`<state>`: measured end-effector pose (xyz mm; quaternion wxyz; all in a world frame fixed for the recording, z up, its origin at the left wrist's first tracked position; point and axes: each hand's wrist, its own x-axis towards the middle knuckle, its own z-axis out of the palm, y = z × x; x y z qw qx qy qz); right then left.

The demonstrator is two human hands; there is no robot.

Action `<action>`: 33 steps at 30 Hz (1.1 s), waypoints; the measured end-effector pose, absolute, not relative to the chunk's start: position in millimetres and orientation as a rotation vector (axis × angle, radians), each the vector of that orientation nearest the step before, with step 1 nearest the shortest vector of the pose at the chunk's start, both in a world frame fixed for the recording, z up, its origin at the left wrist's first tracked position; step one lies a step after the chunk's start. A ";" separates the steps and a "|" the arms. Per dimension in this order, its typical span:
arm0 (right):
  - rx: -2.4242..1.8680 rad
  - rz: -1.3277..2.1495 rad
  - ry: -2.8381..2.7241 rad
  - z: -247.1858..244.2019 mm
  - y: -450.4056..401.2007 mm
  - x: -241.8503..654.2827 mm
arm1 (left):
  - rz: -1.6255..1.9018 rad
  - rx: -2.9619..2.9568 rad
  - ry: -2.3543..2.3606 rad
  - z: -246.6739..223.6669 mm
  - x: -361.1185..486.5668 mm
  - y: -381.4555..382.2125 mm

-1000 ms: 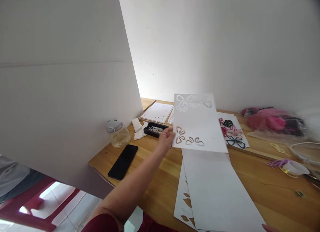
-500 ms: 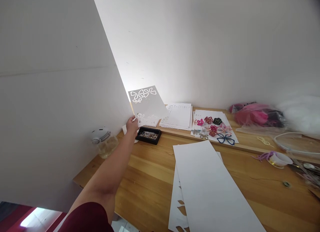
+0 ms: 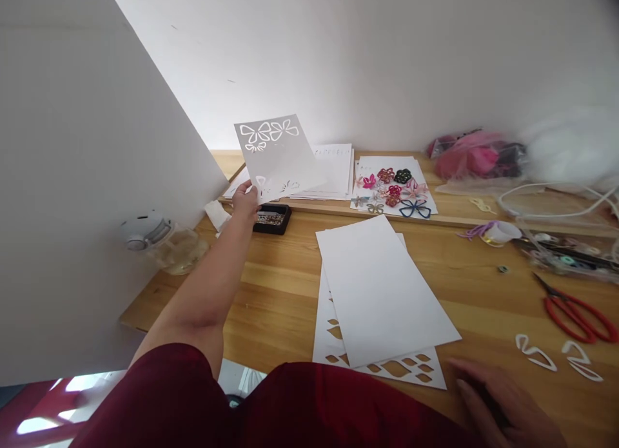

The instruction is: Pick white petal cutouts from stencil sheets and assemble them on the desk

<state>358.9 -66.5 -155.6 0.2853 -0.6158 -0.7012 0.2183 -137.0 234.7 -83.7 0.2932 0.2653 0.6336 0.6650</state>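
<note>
My left hand (image 3: 245,202) is stretched far forward, its fingers closed on the lower left corner of a stencil sheet (image 3: 285,158) with butterfly and flower shapes cut through it. The sheet is tilted up above a stack of white papers (image 3: 338,171). Just beneath my hand sits a black tray (image 3: 279,229) of small beads. My right hand (image 3: 507,406) lies on the table at the lower right, thumb and forefinger apart, holding nothing. Beside it are white petal-shaped cut-outs (image 3: 535,352) and red-handled scissors (image 3: 575,312).
A blank white sheet (image 3: 382,293) covers a leaf-cut stencil (image 3: 411,370) on the wooden table (image 3: 275,319). Behind lie beaded flowers (image 3: 394,193) on paper. A lidded jar (image 3: 178,245) stands by the left panel; plastic bags (image 3: 478,158) and a ribbon spool (image 3: 498,234) are at right.
The view has tipped down and shifted right, so my right hand, the scissors and the petal cut-outs now show. My left hand still grips the stencil sheet.
</note>
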 end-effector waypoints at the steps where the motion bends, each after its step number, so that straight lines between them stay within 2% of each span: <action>1: -1.689 0.593 -1.825 -151.8 -65.3 357.6 | 1.774 0.717 1.645 -82.6 -131.2 232.3; 5: -1.921 0.636 -1.715 -135.0 -39.4 353.8 | 1.769 0.716 1.503 -80.4 -106.8 215.2; 12: -2.173 0.565 -1.849 -114.2 19.0 342.9 | 1.737 0.595 1.274 -93.6 -58.9 168.1; 18: -2.223 0.701 -1.780 -109.4 34.3 339.3 | 1.502 0.391 1.169 -112.5 -4.4 125.8; 30: -2.253 0.721 -1.707 -104.4 36.8 330.0 | 1.592 0.470 1.087 -137.8 14.8 115.2; 33: -2.152 0.862 -1.620 -103.2 34.1 328.1 | 1.612 0.510 1.082 -142.8 13.8 114.3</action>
